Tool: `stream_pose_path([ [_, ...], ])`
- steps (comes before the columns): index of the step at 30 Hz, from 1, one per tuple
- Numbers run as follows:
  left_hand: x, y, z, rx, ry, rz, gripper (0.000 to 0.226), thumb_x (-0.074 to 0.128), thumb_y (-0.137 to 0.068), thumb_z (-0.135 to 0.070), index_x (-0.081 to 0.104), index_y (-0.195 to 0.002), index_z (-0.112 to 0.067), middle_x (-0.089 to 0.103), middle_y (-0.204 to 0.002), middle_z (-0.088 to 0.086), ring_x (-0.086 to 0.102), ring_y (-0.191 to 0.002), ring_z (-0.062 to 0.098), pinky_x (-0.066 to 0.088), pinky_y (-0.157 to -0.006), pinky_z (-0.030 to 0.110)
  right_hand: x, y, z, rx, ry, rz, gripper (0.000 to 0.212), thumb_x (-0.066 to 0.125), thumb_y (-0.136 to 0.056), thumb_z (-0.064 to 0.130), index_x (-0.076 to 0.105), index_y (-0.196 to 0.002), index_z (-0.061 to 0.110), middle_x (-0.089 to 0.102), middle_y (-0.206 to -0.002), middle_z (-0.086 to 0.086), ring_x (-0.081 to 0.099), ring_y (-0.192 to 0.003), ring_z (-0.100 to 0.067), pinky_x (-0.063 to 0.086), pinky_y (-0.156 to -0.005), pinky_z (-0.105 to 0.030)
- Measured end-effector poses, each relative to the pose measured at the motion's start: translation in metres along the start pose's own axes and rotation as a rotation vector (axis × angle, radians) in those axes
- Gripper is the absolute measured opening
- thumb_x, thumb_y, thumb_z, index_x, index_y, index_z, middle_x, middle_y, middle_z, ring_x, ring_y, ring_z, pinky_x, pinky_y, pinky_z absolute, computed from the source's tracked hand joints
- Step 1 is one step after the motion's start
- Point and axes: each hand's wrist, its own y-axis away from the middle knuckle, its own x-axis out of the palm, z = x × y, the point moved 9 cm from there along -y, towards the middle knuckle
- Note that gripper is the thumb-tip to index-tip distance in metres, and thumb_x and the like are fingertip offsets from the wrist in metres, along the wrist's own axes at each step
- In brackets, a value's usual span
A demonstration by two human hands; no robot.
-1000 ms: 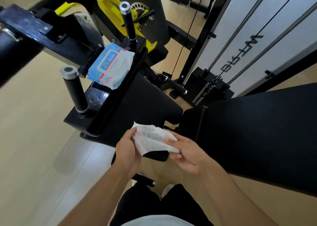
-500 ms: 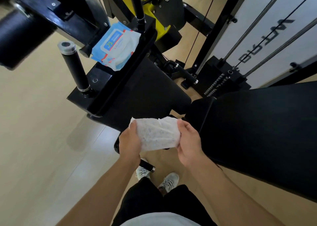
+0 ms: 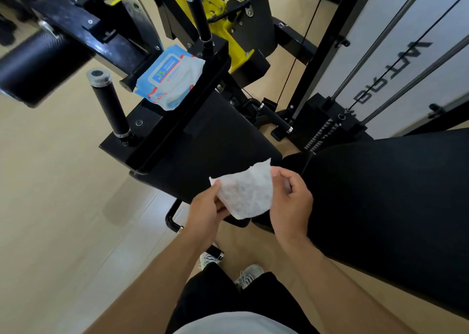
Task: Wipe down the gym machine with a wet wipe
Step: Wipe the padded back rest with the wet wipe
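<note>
Both hands are gripping the wet wipe [image 3: 245, 194] as I am watching: my left hand [image 3: 205, 214] is pinching its lower left edge, my right hand [image 3: 291, 201] is closing on its right edge, and the sheet is stretching flat between them. Just beyond my hands the black seat pad [image 3: 215, 140] is lying bare. Farther up from my left hand, the blue wipes pack [image 3: 170, 79] is sitting on the machine frame [image 3: 142, 128] between two upright handles [image 3: 109, 102].

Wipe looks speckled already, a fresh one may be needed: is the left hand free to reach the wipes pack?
Probably not yet: the left hand grips the wet wipe with the right hand. The path to the wipes pack looks unobstructed.
</note>
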Motion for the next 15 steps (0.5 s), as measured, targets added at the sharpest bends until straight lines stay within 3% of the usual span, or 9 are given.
stream_pose_path([
  [2, 0.011, 0.005, -0.002, 0.000, -0.026, 0.045, 0.036, 0.040, -0.109, -0.027, 0.070, -0.114, -0.009, 0.078, -0.106, 0.007, 0.074, -0.101, 0.022, 0.056, -0.090, 0.040, 0.008, 0.007, 0.017, -0.176, 0.086, 0.098, 0.022, 0.059, -0.100, 0.033, 0.074, -0.108, 0.018, 0.067, -0.095, 0.012, 0.064, -0.087, 0.002, 0.051, -0.073, -0.010],
  [5, 0.026, 0.010, -0.003, 0.022, -0.032, 0.093, 0.039, 0.041, -0.107, -0.025, 0.073, -0.100, -0.002, 0.076, -0.099, 0.016, 0.073, -0.096, 0.031, 0.056, -0.086, 0.043, 0.031, 0.023, 0.025, -0.423, 0.273, 0.310, 0.031, 0.055, -0.101, 0.042, 0.075, -0.113, 0.022, 0.069, -0.095, 0.013, 0.067, -0.082, -0.002, 0.056, -0.070, -0.018],
  [8, 0.037, 0.017, -0.005, 0.013, 0.050, 0.129, 0.057, 0.052, -0.100, -0.047, 0.070, -0.101, 0.007, 0.070, -0.098, 0.024, 0.068, -0.095, 0.036, 0.054, -0.092, 0.048, 0.040, 0.040, 0.027, -0.612, 0.454, 0.445, 0.032, 0.059, -0.097, 0.044, 0.070, -0.124, 0.032, 0.064, -0.090, 0.014, 0.060, -0.071, -0.002, 0.055, -0.061, -0.020],
  [10, 0.043, 0.019, -0.007, 0.027, 0.031, 0.174, 0.068, 0.062, -0.091, -0.058, 0.066, -0.094, 0.011, 0.065, -0.090, 0.026, 0.065, -0.089, 0.037, 0.052, -0.091, 0.046, 0.035, 0.044, 0.029, -0.644, 0.492, 0.468, 0.033, 0.063, -0.092, 0.043, 0.069, -0.123, 0.034, 0.062, -0.088, 0.015, 0.049, -0.069, 0.003, 0.053, -0.057, -0.019],
  [11, 0.045, 0.020, -0.009, 0.046, 0.013, 0.179, 0.062, 0.066, -0.089, -0.053, 0.065, -0.095, 0.009, 0.063, -0.090, 0.025, 0.064, -0.086, 0.035, 0.053, -0.088, 0.043, 0.031, 0.047, 0.030, -0.646, 0.457, 0.476, 0.030, 0.064, -0.092, 0.041, 0.071, -0.120, 0.032, 0.063, -0.089, 0.015, 0.048, -0.068, 0.004, 0.054, -0.057, -0.020],
  [15, 0.046, 0.020, -0.009, 0.058, 0.070, 0.171, 0.035, 0.061, -0.098, -0.030, 0.067, -0.106, 0.004, 0.072, -0.093, 0.016, 0.070, -0.084, 0.029, 0.058, -0.074, 0.035, 0.004, 0.048, 0.030, -0.488, 0.113, 0.426, 0.024, 0.069, -0.094, 0.033, 0.076, -0.114, 0.021, 0.070, -0.095, 0.012, 0.064, -0.074, 0.000, 0.053, -0.062, -0.015],
])
